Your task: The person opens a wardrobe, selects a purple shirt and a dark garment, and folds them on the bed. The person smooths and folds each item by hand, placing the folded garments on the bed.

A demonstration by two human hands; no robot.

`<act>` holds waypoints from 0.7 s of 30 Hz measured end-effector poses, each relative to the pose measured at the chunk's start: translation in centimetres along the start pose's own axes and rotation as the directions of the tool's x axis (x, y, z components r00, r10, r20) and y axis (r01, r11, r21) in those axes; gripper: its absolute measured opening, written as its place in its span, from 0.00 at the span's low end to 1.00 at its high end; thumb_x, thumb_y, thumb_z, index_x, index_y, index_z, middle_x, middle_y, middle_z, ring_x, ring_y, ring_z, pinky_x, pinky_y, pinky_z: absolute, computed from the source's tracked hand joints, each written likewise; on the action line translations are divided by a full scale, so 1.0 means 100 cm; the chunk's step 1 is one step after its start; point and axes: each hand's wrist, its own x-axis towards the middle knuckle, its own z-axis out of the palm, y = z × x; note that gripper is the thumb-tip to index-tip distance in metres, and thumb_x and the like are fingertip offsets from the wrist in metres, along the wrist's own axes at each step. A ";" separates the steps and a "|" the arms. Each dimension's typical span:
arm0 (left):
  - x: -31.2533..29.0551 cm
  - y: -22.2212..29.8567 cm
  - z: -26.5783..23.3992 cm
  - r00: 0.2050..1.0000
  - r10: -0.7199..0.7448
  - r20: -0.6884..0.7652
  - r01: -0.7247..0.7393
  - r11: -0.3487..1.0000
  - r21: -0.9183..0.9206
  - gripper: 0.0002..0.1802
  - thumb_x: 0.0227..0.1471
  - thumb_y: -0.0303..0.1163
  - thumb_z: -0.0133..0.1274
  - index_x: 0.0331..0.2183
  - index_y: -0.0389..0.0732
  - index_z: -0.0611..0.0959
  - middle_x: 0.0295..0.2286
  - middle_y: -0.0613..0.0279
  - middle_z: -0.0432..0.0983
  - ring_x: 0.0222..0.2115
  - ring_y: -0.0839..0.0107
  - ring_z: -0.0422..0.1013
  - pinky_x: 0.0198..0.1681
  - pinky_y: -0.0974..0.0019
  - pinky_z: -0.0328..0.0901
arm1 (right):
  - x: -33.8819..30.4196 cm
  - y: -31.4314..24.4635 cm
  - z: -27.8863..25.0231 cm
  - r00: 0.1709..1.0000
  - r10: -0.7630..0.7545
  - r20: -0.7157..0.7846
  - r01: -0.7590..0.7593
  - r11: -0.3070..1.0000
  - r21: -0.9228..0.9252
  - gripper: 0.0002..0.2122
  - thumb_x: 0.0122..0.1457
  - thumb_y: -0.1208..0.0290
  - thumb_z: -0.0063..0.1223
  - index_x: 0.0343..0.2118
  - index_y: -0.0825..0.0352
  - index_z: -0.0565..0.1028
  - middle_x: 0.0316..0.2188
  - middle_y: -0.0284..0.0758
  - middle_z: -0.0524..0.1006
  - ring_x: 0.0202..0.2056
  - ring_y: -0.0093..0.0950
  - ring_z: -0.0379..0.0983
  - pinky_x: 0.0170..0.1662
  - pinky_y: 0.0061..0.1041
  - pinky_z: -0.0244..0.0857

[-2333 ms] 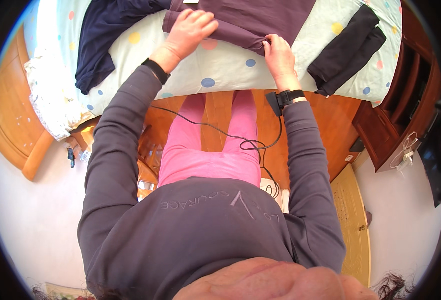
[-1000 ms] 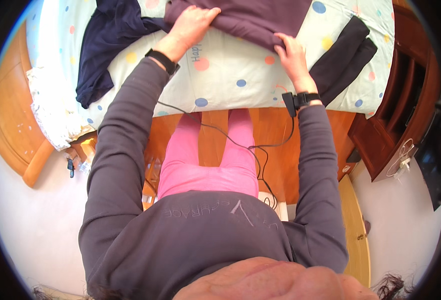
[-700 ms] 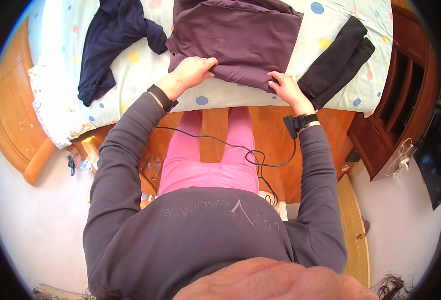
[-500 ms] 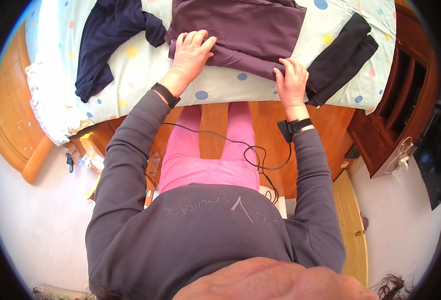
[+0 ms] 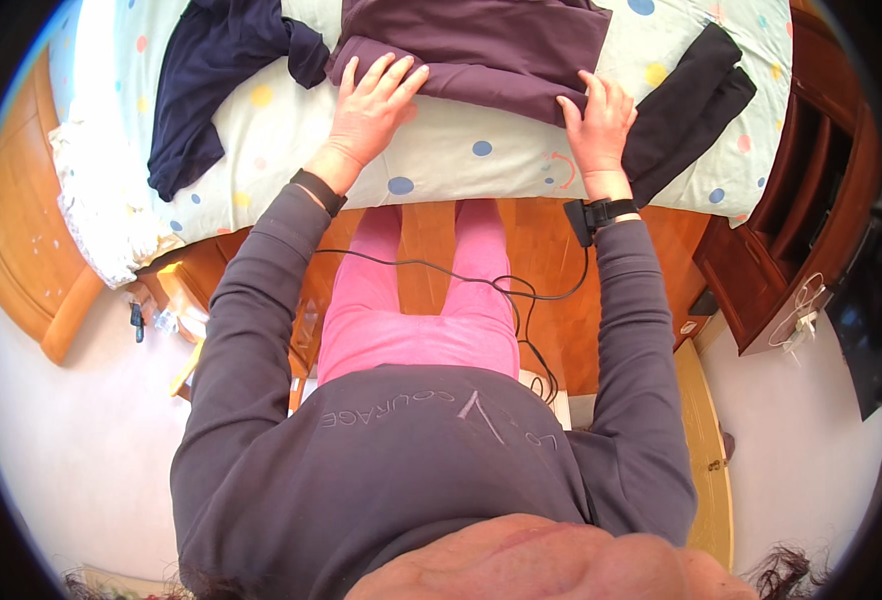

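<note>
Purple garment (image 5: 481, 50) lay folded on the bed (image 5: 481, 160), near the top of the view and close to the bed's near edge, on a pale sheet with coloured dots. Left hand (image 5: 373, 105) rested flat, palm down, at the garment's near left corner; its fingers (image 5: 386, 72) were spread wide and lay on the cloth, closed around nothing. Right hand (image 5: 599, 122) rested at the near right corner, also open and flat, fingertips touching the purple edge and the palm on the sheet, gripping nothing.

A dark navy garment (image 5: 216, 85) lay crumpled to the left, one end just touching the purple one. A folded black garment (image 5: 691, 110) lay at an angle to the right, just beside the right hand. Each wrist wore a black band (image 5: 319, 192), and a thin black cable (image 5: 461, 275) ran from the right one across the pink trousers (image 5: 416, 320). A wooden bed frame (image 5: 551, 260) showed below the sheet, with dark wooden furniture (image 5: 781, 240) to the right.
</note>
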 end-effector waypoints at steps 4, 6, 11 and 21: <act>0.032 -0.016 0.014 0.999 -0.017 -0.040 0.013 0.996 -0.089 0.31 0.50 0.37 0.63 0.57 0.54 0.78 0.45 0.69 0.77 0.52 0.66 0.71 0.62 0.46 0.59 | -0.019 -0.025 -0.007 0.974 -0.209 0.084 0.206 0.977 0.052 0.25 0.46 0.64 0.72 0.49 0.56 0.77 0.47 0.30 0.76 0.52 0.33 0.71 0.54 0.37 0.61; 0.051 -0.026 0.016 0.998 -0.033 0.047 0.038 0.991 -0.128 0.28 0.53 0.36 0.61 0.57 0.53 0.78 0.43 0.68 0.77 0.49 0.65 0.72 0.59 0.50 0.62 | -0.026 -0.029 -0.007 0.973 -0.196 0.120 0.204 0.977 -0.062 0.24 0.49 0.67 0.70 0.51 0.55 0.76 0.48 0.28 0.76 0.52 0.31 0.71 0.55 0.37 0.60; 0.085 -0.036 0.004 0.986 -0.019 -0.167 0.000 0.993 -0.118 0.27 0.55 0.36 0.61 0.57 0.49 0.77 0.46 0.66 0.76 0.50 0.62 0.71 0.56 0.55 0.65 | 0.014 -0.003 0.013 0.980 -0.175 0.096 0.171 0.984 0.056 0.22 0.54 0.68 0.65 0.53 0.56 0.76 0.46 0.30 0.78 0.52 0.30 0.72 0.57 0.39 0.60; 0.132 -0.019 0.014 0.929 0.368 -0.031 -0.369 0.929 -0.019 0.40 0.43 0.28 0.67 0.60 0.42 0.75 0.54 0.57 0.77 0.52 0.60 0.75 0.54 0.59 0.71 | 0.018 -0.029 -0.013 0.969 0.042 -0.243 -0.034 0.999 0.033 0.08 0.54 0.72 0.58 0.36 0.65 0.81 0.43 0.41 0.78 0.48 0.41 0.73 0.52 0.45 0.64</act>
